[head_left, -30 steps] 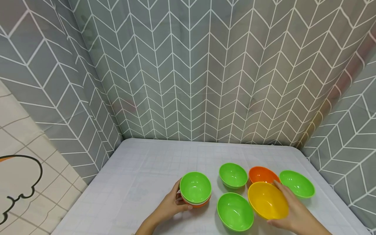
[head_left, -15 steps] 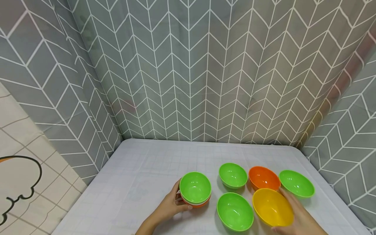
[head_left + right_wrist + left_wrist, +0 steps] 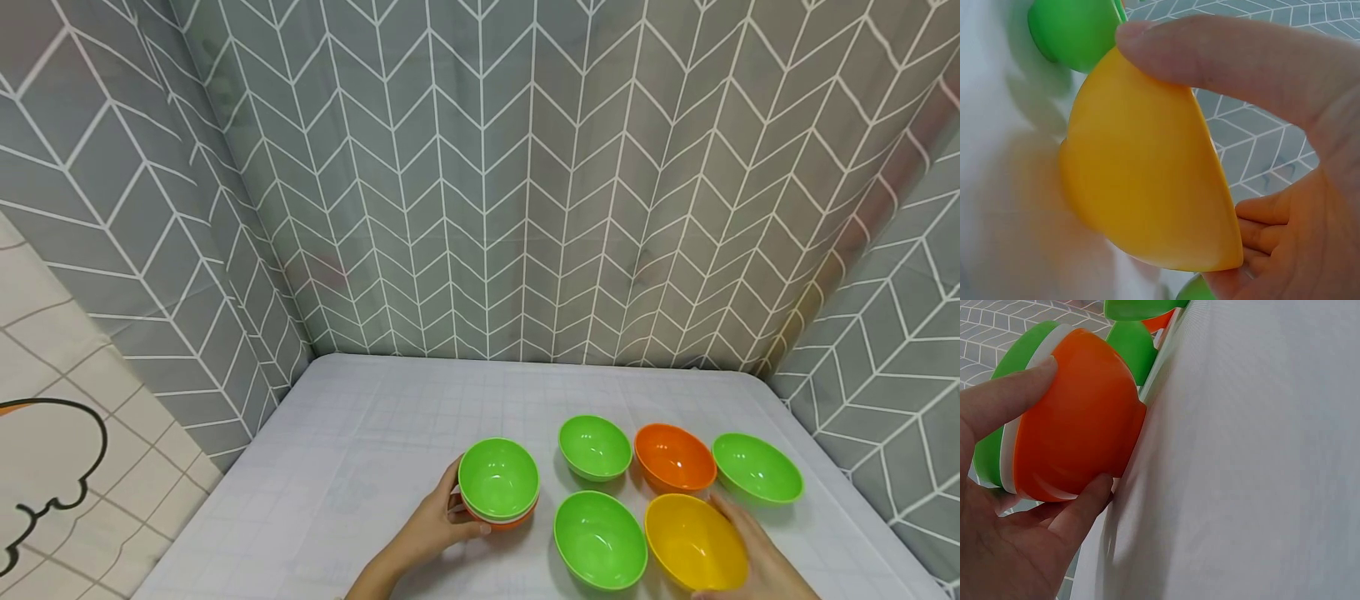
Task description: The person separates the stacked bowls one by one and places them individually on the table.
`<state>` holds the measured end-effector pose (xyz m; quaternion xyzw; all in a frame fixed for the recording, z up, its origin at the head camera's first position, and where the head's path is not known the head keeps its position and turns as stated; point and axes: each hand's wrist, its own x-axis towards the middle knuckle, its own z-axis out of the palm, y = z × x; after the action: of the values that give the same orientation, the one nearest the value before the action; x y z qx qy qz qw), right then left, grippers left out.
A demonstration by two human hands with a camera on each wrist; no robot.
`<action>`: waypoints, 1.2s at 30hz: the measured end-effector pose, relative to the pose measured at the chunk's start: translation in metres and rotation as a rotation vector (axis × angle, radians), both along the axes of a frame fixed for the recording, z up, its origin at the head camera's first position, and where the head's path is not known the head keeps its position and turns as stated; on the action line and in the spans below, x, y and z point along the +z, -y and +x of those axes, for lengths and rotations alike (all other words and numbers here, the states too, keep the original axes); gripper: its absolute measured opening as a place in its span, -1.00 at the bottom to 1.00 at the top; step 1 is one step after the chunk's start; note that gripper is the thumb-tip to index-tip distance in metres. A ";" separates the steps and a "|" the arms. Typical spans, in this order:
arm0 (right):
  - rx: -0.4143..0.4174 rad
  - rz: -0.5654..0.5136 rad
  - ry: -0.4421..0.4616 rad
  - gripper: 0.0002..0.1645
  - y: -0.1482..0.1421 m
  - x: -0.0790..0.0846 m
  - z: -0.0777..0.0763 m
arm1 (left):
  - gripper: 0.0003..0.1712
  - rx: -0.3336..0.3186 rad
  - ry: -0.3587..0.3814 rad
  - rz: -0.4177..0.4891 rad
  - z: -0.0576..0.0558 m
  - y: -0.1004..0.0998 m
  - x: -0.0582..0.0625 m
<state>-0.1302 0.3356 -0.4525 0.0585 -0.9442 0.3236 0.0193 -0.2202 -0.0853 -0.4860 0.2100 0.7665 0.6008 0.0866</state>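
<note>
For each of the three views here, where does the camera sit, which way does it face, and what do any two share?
Head: worn high, facing forward and down at the table; both hands show.
Left wrist: low, beside the left hand, facing the stack of bowls it grips.
Right wrist: beside the right hand, facing the yellow bowl it holds.
Shared: the head view shows that stack and yellow bowl too.

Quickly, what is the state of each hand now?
Left hand: holds the stack of nested plastic bowls, green on top.
Right hand: grips the yellow plastic bowl.

Left grip (image 3: 438, 525) bare, right grip (image 3: 757, 554) bare, no sleeves/rings vis.
</note>
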 end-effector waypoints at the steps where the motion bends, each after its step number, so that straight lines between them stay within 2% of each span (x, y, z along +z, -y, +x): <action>1: -0.002 -0.006 0.038 0.46 -0.001 0.000 -0.001 | 0.24 -0.003 0.002 0.008 0.000 0.000 0.001; 3: -0.014 -0.012 0.118 0.43 -0.002 0.000 -0.002 | 0.24 -0.008 0.004 0.019 0.001 0.000 0.002; 5: -0.015 -0.004 0.153 0.41 -0.004 0.000 -0.002 | 0.24 -0.011 0.008 0.028 0.001 0.000 0.003; 7: -0.006 0.011 0.133 0.40 -0.004 -0.002 -0.002 | 0.24 -0.011 0.013 0.032 0.001 -0.001 0.003; 10: 0.013 0.034 0.048 0.39 -0.005 -0.006 -0.001 | 0.24 -0.008 0.010 0.030 0.001 -0.001 0.003; 13: 0.018 0.044 0.020 0.39 -0.005 -0.008 0.000 | 0.24 -0.007 0.010 0.031 0.001 0.000 0.002; 24: 0.013 0.042 0.099 0.38 -0.007 -0.008 -0.003 | 0.24 -0.007 0.010 0.019 0.001 0.000 0.001; 31: -0.001 0.032 0.180 0.39 -0.010 -0.009 -0.006 | 0.23 -0.013 0.004 0.027 0.002 0.000 0.004; 36: 0.008 0.024 0.185 0.40 -0.012 -0.011 -0.006 | 0.23 -0.009 -0.005 0.008 0.002 0.000 0.005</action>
<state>-0.1357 0.3472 -0.4635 0.0323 -0.9455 0.3164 -0.0700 -0.2178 -0.0852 -0.4805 0.2153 0.7633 0.6030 0.0868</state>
